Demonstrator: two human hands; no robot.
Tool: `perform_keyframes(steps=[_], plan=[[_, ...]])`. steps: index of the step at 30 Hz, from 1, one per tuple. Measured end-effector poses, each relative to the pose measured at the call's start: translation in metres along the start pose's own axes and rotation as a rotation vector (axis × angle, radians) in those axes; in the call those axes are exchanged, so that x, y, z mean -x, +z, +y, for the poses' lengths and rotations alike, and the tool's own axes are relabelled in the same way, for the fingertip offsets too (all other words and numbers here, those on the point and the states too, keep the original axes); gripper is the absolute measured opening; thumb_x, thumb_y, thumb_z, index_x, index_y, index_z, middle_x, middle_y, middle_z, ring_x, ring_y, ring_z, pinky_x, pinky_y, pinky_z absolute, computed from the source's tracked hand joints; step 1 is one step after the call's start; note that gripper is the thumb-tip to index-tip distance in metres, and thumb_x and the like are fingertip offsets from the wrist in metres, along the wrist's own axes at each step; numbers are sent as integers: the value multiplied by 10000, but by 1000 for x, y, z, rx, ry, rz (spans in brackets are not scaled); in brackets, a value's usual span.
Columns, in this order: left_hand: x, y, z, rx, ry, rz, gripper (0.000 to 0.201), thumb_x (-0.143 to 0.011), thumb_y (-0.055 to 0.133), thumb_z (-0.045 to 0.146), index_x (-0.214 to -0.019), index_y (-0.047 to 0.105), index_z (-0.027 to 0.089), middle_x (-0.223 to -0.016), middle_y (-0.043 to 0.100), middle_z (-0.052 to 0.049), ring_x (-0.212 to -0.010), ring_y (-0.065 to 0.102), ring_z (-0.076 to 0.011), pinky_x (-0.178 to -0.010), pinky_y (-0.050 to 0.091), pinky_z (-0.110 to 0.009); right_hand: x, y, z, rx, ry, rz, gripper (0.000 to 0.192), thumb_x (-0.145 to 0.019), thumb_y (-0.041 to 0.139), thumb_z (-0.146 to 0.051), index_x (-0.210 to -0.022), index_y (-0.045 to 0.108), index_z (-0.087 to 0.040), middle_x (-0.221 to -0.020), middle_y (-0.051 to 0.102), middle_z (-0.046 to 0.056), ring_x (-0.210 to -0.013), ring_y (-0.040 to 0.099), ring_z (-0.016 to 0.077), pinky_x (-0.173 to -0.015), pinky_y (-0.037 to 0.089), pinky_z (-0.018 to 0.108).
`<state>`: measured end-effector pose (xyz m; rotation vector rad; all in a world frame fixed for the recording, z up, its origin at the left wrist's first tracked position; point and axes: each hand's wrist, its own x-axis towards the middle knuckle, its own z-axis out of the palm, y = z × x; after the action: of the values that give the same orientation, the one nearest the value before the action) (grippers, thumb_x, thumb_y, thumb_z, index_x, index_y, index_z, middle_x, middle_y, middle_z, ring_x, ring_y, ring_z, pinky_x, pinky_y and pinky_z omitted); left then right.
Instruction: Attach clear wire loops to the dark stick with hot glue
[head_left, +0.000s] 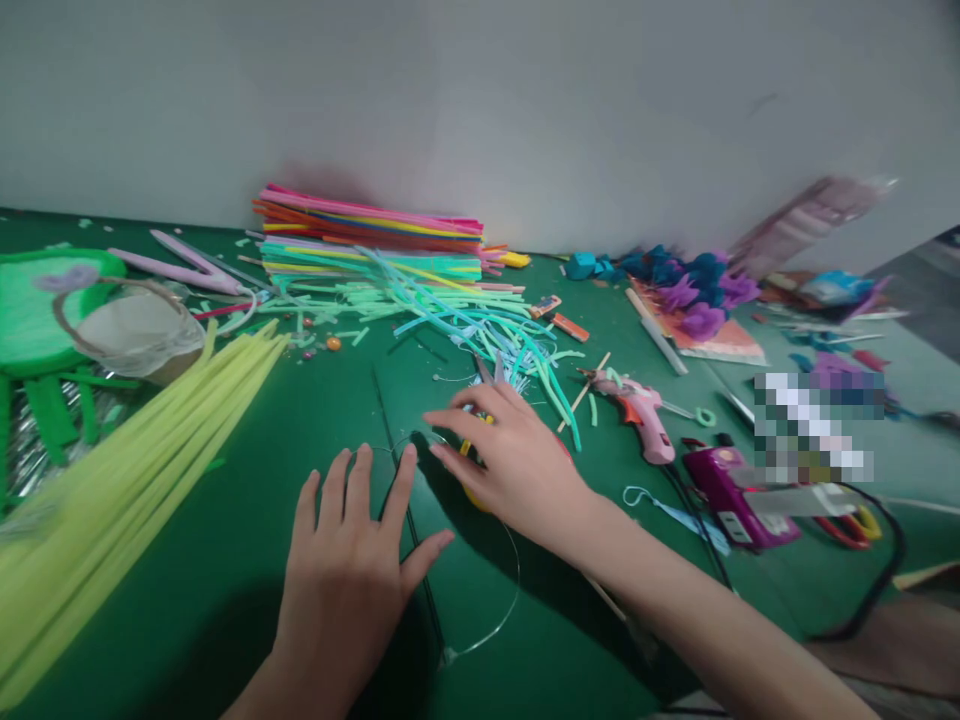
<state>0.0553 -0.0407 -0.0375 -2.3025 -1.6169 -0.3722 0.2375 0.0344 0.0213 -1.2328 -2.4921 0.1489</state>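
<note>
Dim light, blurred outer edges

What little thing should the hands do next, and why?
Maybe the left hand should pinch the clear strand: it runs close by that open hand, while the right hand is at the scissors.

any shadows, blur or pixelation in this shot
Head view: dark shadows on the green table beside the left hand and below the right hand; head view: yellow-green strips smeared toward the lower left corner; head view: a pixelated patch above the purple box.
</note>
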Motion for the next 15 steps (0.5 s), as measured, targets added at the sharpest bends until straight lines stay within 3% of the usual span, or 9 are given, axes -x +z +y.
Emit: perform_keyframes(steps=[6,12,15], plan=[[-2,-5,2,61,-45,-62,645,-904,507,545,-1407,538,143,-1328,536,-303,-1218,535,-461,-981,425,-628,-21,43,18,-234,-122,45,191,-952,554,-199,-1027,729,-192,-980,680,68,-915,552,186,-860,476,353],[-4,-10,2,89,-93,-171,644,-912,489,518,-1464,460,189,-1343,484,-286,-1235,507,-458,-991,413,-628,-15,47,22,-284,-122,90,207,-960,532,-180,-1015,731,-157,-921,694,73,-875,572,182,-815,483,325],[-1,-9,2,98,-93,-172,658,-918,488,519,-1488,418,198,-1380,432,-289,-1280,465,-459,-1020,390,-623,-15,46,22,-288,-98,89,199,-952,542,-176,-1005,734,-161,-911,695,70,-863,581,182,-805,482,324]])
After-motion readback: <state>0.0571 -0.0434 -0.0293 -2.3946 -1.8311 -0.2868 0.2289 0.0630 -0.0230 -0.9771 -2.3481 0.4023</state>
